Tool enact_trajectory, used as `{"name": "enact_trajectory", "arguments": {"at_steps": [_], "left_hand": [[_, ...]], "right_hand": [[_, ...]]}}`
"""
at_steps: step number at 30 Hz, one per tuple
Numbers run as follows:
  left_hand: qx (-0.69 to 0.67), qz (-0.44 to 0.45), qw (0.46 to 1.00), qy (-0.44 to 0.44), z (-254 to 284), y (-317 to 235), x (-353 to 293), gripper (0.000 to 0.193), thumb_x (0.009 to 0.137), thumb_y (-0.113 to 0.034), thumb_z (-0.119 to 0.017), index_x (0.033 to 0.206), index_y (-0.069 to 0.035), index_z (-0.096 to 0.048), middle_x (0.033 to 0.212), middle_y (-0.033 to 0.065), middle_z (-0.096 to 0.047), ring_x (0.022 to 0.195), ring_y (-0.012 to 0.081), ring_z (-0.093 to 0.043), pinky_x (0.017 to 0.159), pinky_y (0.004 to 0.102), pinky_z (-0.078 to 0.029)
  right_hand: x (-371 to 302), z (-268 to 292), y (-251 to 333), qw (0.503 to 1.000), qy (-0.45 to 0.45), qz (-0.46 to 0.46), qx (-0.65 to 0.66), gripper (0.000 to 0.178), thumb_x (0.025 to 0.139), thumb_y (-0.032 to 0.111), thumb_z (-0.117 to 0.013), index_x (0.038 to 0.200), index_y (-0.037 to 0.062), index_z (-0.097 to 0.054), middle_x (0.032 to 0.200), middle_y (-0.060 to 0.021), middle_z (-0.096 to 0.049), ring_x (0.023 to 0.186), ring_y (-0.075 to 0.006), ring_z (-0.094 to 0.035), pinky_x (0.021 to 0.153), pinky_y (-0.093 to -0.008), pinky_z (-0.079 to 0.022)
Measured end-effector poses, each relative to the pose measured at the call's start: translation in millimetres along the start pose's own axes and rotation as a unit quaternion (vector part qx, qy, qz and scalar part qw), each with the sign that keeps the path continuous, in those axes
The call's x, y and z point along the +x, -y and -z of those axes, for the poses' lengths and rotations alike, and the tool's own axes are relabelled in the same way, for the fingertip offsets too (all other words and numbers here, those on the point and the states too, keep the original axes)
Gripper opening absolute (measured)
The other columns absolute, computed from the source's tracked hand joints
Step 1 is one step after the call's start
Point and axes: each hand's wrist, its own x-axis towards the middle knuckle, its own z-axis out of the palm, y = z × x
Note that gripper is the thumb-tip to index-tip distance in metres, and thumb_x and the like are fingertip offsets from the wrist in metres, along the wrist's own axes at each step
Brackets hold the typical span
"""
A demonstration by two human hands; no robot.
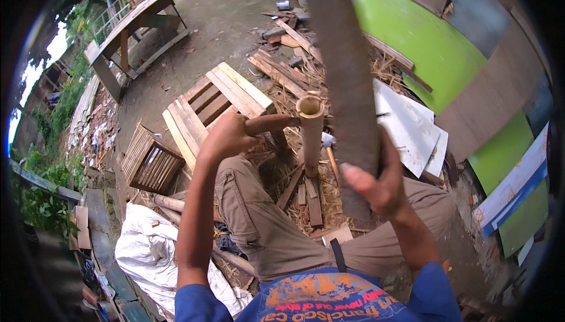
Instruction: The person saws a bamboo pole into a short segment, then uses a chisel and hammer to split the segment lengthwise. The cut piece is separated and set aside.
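My left hand [229, 135] is closed round the brown wooden handle [269, 124] of a tool. The handle's far end meets an upright bamboo tube [311, 137] with an open top. Whatever the handle carries is mostly hidden behind the tube and the wood. My right hand [384, 182] grips a long, dark wooden plank [347, 81] near its lower end, thumb on the near side. The plank stands tall just right of the bamboo, slightly smeared by motion, and covers part of the view.
A slatted wooden pallet [235, 89] lies ahead on the left, beside a slatted bamboo crate [152, 160]. Farther off stands a wooden bench [132, 22]. Wood offcuts [279, 72] and shavings cover the ground; a white sack [147, 245] is at my left. Green panels [418, 39] line the right.
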Motion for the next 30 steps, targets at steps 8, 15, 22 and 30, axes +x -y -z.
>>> {"name": "enact_trajectory", "arguments": {"at_steps": [8,15,22,30], "left_hand": [[0.103,-0.093,0.99,-0.022,-24,-5,4,0.034,0.078,-0.032,-0.078,0.088,0.0,-0.073,0.083,0.0257,-0.068,0.08,0.0411,-0.068,0.072,0.047,-0.055],[0.109,-0.017,0.992,-0.055,-31,22,-10,0.038,0.067,-0.026,-0.083,0.095,-0.001,-0.073,0.088,0.0218,-0.071,0.084,0.0382,-0.07,0.075,0.0445,-0.055],[-0.028,0.032,0.999,-0.017,-30,41,-10,0.041,0.063,-0.024,-0.085,0.089,0.005,-0.074,0.085,0.0273,-0.07,0.081,0.0381,-0.071,0.077,0.0443,-0.055],[0.002,-0.013,0.998,-0.059,-37,39,-13,0.041,0.069,-0.022,-0.084,0.101,0.002,-0.074,0.087,0.0212,-0.073,0.081,0.0324,-0.073,0.076,0.0409,-0.055]], "right_hand": [[-17,6,-107,0.954,0.135,-0.106,-0.247,0.075,0.08,0.041,-0.079,0.132,-0.0039,-0.05,0.116,-0.0277,-0.067,0.109,-0.0352,-0.068,0.093,-0.0414,-0.052],[14,-13,-18,0.989,0.106,0.048,-0.094,0.064,0.081,0.032,-0.078,0.125,-0.0044,-0.05,0.111,-0.0211,-0.068,0.101,-0.0264,-0.068,0.09,-0.0382,-0.052],[-12,-22,-104,0.985,0.136,-0.088,-0.054,0.071,0.084,0.031,-0.076,0.138,-0.0041,-0.045,0.127,-0.0212,-0.059,0.12,-0.0234,-0.057,0.101,-0.0368,-0.046],[7,-13,-29,0.955,0.175,-0.133,0.199,0.074,0.081,0.033,-0.074,0.138,-0.0034,-0.042,0.111,-0.0142,-0.059,0.096,-0.0191,-0.061,0.086,-0.0332,-0.051]]}}
